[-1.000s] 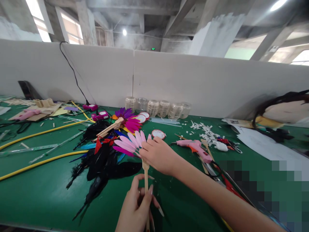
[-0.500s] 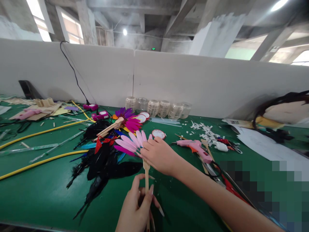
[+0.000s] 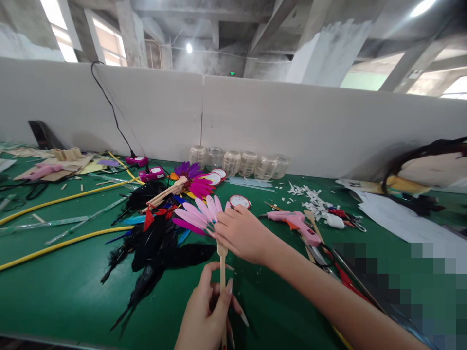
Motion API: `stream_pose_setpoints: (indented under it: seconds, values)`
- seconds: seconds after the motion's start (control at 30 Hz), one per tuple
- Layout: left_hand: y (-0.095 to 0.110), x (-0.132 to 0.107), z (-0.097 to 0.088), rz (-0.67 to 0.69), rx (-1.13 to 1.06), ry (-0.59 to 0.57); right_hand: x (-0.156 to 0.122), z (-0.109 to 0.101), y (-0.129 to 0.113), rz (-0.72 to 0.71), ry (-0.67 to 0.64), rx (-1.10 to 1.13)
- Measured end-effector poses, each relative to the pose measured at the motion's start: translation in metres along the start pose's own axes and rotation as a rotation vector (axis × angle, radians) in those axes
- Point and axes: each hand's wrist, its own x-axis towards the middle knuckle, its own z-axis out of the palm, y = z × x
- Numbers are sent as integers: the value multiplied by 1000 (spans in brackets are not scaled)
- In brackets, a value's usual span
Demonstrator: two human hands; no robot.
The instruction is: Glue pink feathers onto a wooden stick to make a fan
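Upright before me is a feather fan with a wooden handle [image 3: 223, 277] and a spread of light pink feathers [image 3: 195, 214], one deeper magenta at its left edge. My left hand [image 3: 204, 306] closes thumb and fingers around the lower handle. Over the head of the handle lies my right hand [image 3: 244, 236], its fingers pressed together on the feather bases, which it partly hides. Just left of the fan, loose black feathers [image 3: 156, 248] lie heaped on the green table [image 3: 73, 291]. Behind it rests a second fan [image 3: 168, 192] with purple and magenta feathers.
To the right lies a pink glue gun [image 3: 295, 221] near white scraps [image 3: 312, 199] and scissors [image 3: 359, 224]. Several glass jars [image 3: 231, 163] line the white partition [image 3: 255, 116]. Yellow tubing [image 3: 65, 248] and purple power sockets [image 3: 151, 174] are at left; white paper [image 3: 386, 216] at right.
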Motion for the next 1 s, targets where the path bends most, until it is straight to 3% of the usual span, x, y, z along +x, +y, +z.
stream_pose_setpoints:
  seconds: [0.13,0.47,1.0]
  values:
    - [1,1,1,11,-13,7,-2,2,3,62,35,9]
    - [0,0,0,11,-34,-12,-10,7,9,385,200,-25]
    - [4,-1,2,15,-17,24,-2,9,-4,404,134,46]
